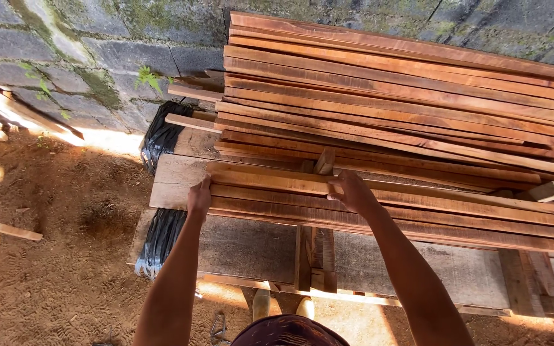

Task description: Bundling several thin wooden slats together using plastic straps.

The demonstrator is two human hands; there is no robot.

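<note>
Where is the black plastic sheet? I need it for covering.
In the head view, the black plastic sheet hangs at the left end of the plank stack, beside the left hand.

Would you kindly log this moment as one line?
left hand: on plank end | right hand: gripping same plank | stack of planks behind

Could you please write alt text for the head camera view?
A person's left hand and right hand grip a long wooden slat on a stack of reddish planks, laid over a rough workbench beside a mossy block wall.
</note>
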